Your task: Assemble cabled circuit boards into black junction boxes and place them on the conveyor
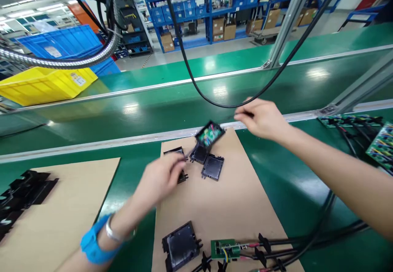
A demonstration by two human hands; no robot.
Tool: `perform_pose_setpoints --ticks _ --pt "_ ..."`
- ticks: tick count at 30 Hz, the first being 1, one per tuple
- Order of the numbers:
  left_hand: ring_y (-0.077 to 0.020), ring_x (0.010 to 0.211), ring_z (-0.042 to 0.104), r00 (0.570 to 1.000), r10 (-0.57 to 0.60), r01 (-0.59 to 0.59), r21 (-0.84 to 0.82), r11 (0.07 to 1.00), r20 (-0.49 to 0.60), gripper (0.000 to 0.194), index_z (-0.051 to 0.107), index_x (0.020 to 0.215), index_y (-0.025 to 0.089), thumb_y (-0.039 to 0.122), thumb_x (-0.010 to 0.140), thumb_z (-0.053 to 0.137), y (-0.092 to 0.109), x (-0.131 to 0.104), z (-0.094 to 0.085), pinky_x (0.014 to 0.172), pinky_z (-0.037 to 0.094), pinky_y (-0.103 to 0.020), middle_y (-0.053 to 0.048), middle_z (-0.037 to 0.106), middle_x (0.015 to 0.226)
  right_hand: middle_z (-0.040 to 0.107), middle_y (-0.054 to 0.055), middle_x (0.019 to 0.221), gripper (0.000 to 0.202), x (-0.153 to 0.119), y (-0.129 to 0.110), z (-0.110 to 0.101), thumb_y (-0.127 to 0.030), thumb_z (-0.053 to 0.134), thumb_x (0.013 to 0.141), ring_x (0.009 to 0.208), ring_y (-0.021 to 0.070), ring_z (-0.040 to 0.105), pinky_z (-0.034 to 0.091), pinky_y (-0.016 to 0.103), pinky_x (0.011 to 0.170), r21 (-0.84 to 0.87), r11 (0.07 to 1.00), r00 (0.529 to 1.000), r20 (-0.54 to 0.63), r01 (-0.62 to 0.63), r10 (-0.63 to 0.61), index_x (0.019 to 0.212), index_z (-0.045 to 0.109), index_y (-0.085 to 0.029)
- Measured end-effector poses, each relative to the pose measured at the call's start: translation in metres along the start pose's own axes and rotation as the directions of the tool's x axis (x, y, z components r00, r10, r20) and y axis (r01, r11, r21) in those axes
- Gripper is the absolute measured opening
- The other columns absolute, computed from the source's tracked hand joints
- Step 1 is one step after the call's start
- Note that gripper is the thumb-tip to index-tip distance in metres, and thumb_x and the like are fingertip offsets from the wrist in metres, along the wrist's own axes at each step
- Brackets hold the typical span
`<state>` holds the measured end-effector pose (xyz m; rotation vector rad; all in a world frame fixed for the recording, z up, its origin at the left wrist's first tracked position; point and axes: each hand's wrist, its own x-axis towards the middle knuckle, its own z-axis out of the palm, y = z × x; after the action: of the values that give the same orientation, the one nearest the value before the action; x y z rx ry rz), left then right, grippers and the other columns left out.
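Note:
My left hand point(161, 176) reaches over black plastic housing parts, its fingers curled together and slightly blurred. Part of one black cover point(175, 151) shows behind those fingers; whether they grip it is hidden. Just right of them lie two more black covers, one flat point(213, 167) and one point(199, 153) partly overlapped. Above these, a blurred, tilted black housing with a green circuit board point(211, 134) inside. My right hand point(259, 117) is raised past the cardboard's far right corner, thumb and fingers pinched. A hanging black cable point(215, 103) passes by its fingertips; what the pinch holds is unclear.
On the cardboard sheet point(215, 210), a larger black cover point(181, 245) lies near a green board point(225, 249) wired to thick black cables. More black parts point(27, 190) sit on the left sheet. Circuit boards point(382, 145) lie right. A metal post point(290, 22) and yellow bin point(46, 84) stand beyond.

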<state>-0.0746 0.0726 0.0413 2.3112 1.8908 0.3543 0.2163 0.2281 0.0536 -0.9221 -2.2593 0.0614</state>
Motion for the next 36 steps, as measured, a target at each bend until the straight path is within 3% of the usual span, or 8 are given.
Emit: perform_pose_setpoints --ticks 7,10,12,15,19,24,30,36 --pt "-0.0397 0.125 0.048 0.978 -0.121 0.151 0.182 0.972 -0.169 0.046 0.052 0.131 0.008 0.031 0.092 0.049 -0.041 0.108 -0.022 0.103 0.03 -0.058 -0.022 0.055 0.132 0.066 0.014 0.108 0.032 0.06 0.021 0.015 -0.024 0.062 0.081 0.099 0.0302 0.059 0.044 0.04 0.083 -0.247 0.941 0.933 0.218 -0.231 0.286 0.11 0.066 -0.012" --pt "-0.0334 0.121 0.053 0.993 -0.061 0.073 0.128 0.989 -0.099 0.04 0.058 0.124 0.012 0.034 0.091 0.052 -0.028 0.08 -0.013 0.103 0.036 -0.05 -0.016 0.06 0.128 0.067 0.007 0.092 0.018 0.004 -0.038 -0.005 -0.028 0.055 0.089 0.086 0.0223 0.06 0.043 0.035 0.078 -0.058 0.983 0.84 0.512 -0.173 0.178 0.091 0.068 -0.016" --pt "-0.0262 0.113 0.059 0.999 0.036 -0.036 -0.023 0.999 -0.009 0.031 0.064 0.114 0.017 0.035 0.092 0.053 -0.006 0.041 -0.009 0.099 0.042 -0.041 -0.009 0.066 0.119 0.065 0.003 0.086 0.023 -0.046 -0.081 -0.022 -0.036 0.054 0.092 0.081 0.0185 0.058 0.044 0.031 0.073 0.215 0.964 0.662 0.747 -0.159 -0.057 0.082 0.066 -0.02" --pt "-0.0207 0.098 0.064 0.975 0.157 -0.09 -0.371 0.924 0.155 0.032 0.063 0.114 0.021 0.042 0.093 0.053 0.039 -0.02 -0.004 0.085 0.05 -0.033 -0.005 0.069 0.111 0.061 0.001 0.085 0.015 -0.106 -0.125 -0.036 -0.03 0.061 0.088 0.087 0.0178 0.055 0.042 0.028 0.074 0.348 0.912 0.585 0.794 -0.217 -0.164 0.077 0.059 -0.02" --pt "-0.0208 0.083 0.066 0.924 0.184 0.012 -0.506 0.862 0.335 0.038 0.061 0.11 0.021 0.047 0.083 0.065 0.082 -0.067 0.007 0.068 0.051 -0.029 -0.004 0.069 0.097 0.055 0.0 0.078 0.02 -0.126 -0.135 -0.033 -0.014 0.045 0.094 0.077 0.0146 0.05 0.038 0.026 0.068 0.331 0.889 0.68 0.733 -0.315 -0.032 0.075 0.046 -0.02" --pt "-0.0161 0.06 0.059 0.971 0.034 0.073 -0.426 0.902 0.239 0.015 0.055 0.086 0.02 0.025 0.093 0.043 0.09 -0.07 0.014 0.052 0.041 -0.026 -0.001 0.063 0.072 0.052 -0.003 0.07 0.022 -0.113 -0.135 -0.03 -0.025 0.041 0.098 0.063 0.0125 0.048 0.035 0.024 0.059 0.289 0.844 0.74 0.649 -0.451 0.173 0.078 0.046 -0.02" --pt "-0.0215 0.068 0.061 0.988 -0.018 0.051 -0.217 0.975 0.151 0.009 0.049 0.085 0.019 0.017 0.089 0.041 0.096 -0.061 0.01 0.059 0.044 -0.031 -0.005 0.06 0.076 0.059 0.005 0.075 0.013 -0.105 -0.17 -0.013 -0.015 0.046 0.087 0.067 0.0177 0.055 0.034 0.028 0.056 -0.056 0.982 0.906 0.381 -0.179 0.187 0.077 0.053 -0.018" --pt "-0.0232 0.081 0.064 0.95 -0.042 0.106 -0.193 0.975 0.308 0.016 0.052 0.105 0.018 0.029 0.094 0.046 0.072 -0.07 -0.013 0.071 0.049 -0.035 -0.006 0.064 0.092 0.063 0.01 0.08 0.016 -0.098 -0.197 0.003 -0.012 0.044 0.087 0.068 0.0201 0.059 0.029 0.028 0.051 -0.186 0.982 0.849 0.523 0.028 0.075 0.088 0.06 -0.015"
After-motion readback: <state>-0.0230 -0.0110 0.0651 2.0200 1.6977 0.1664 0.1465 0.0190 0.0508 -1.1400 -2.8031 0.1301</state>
